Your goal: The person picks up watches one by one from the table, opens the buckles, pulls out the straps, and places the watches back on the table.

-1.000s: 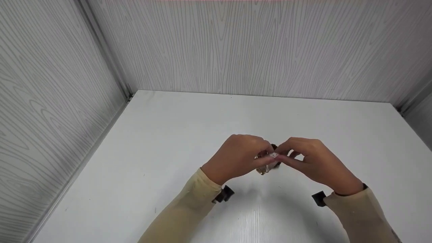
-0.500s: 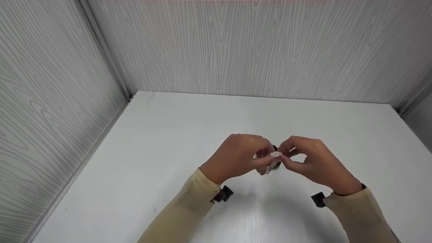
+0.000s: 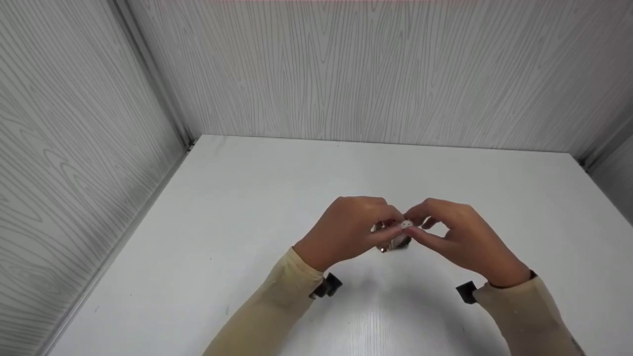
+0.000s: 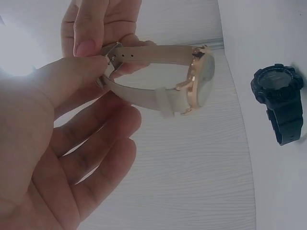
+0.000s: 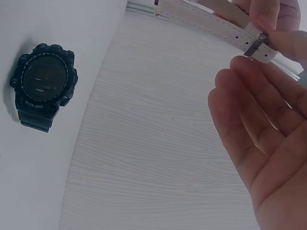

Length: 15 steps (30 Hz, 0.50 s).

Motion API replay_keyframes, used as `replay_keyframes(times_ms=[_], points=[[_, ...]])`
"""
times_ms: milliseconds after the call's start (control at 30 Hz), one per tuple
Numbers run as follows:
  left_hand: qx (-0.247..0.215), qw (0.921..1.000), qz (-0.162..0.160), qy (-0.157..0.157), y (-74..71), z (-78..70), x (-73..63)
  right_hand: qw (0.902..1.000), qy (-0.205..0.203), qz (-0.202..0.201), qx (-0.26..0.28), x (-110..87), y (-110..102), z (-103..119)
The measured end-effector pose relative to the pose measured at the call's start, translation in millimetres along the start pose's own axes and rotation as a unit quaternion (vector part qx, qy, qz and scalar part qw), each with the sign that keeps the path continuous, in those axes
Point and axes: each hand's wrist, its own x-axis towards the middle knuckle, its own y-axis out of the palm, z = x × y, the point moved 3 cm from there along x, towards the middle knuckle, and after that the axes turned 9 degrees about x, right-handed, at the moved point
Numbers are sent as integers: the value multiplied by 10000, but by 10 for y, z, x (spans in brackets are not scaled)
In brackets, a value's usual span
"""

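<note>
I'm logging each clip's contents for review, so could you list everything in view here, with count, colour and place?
table: one, white, below the work
wood-grain panels: three, grey-white, at the back and both sides of the table
pale watch: one, whitish and rose-gold, held up over the table
black sport watch: one, black, lying on the table
bright light: one, white, upper left of the left wrist view
wrist devices: two, black, one at each wrist
sleeves: two, beige, on the forearms
left hand: one, bare, pinching the strap near the buckle
right hand: one, bare, pinching at the buckle end
</note>
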Motion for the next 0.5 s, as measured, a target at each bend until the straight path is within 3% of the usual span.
replay_keyframes(times_ms=[200, 500], points=[[-107, 9998, 194, -21, 16, -10, 0, 10000, -10, 77, -32, -21, 11, -16], [87, 9996, 262, 19, 31, -5, -6, 9995, 117, 291, -74, -19, 11, -19]])
